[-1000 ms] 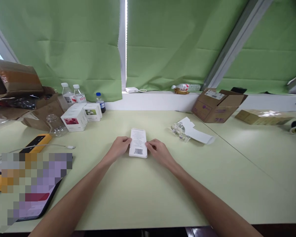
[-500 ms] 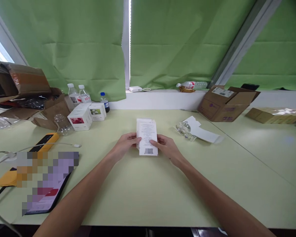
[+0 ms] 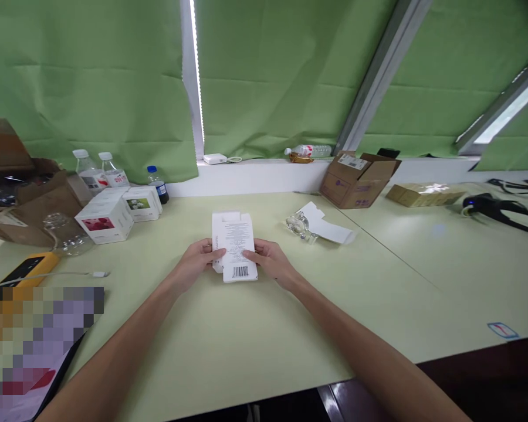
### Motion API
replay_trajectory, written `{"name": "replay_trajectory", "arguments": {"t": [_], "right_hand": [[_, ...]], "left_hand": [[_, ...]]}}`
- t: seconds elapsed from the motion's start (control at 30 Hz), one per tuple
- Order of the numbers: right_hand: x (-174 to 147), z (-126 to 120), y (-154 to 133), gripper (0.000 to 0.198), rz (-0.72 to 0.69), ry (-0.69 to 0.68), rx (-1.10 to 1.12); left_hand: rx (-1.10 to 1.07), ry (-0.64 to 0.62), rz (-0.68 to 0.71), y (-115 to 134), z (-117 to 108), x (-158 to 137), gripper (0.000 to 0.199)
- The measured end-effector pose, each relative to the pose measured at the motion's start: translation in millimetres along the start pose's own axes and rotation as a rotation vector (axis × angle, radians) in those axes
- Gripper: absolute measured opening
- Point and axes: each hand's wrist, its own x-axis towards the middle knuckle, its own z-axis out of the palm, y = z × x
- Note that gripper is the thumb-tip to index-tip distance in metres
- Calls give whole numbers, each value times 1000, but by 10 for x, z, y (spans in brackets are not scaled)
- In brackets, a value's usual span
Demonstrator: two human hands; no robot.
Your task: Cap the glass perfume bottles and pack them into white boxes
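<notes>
Between my hands is a white carton [image 3: 235, 240], looking flattened, with fine print and a barcode at its near end. My left hand [image 3: 198, 262] grips its left edge, thumb on top and fingers underneath. On the opposite edge my right hand [image 3: 270, 262] holds it the same way, the thumb resting on the printed face. The fingers below the carton are partly hidden. To the right, a clear glass-like item [image 3: 298, 224] lies beside a white piece of cut card [image 3: 332, 230].
White boxes [image 3: 108, 225], a clear empty jar [image 3: 68, 234] and a dark-drink bottle [image 3: 157, 184] stand at the left. A phone [image 3: 48, 346] lies near left. Behind right are an open cardboard box [image 3: 356, 181] and a yellowish pack [image 3: 422, 195].
The view has turned right, so things appear shifted left and a black object shows at far right. The carton is flatter and wider, its left side panel spread out. Both hands still hold it.
</notes>
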Motion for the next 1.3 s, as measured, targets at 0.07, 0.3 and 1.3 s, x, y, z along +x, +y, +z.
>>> {"name": "replay_trajectory", "arguments": {"t": [0.07,0.3,1.3], "right_hand": [[-6,0,-10,43,3,-6,32],[-21,-21,-41,44,148,-36,0],[19,-18,28,41,150,91,-57]], "left_hand": [[-2,4,4,3,13,-2,43],[-35,32,28,-17,39,3,49],[57,86,84,5,153,-30,47]]}}
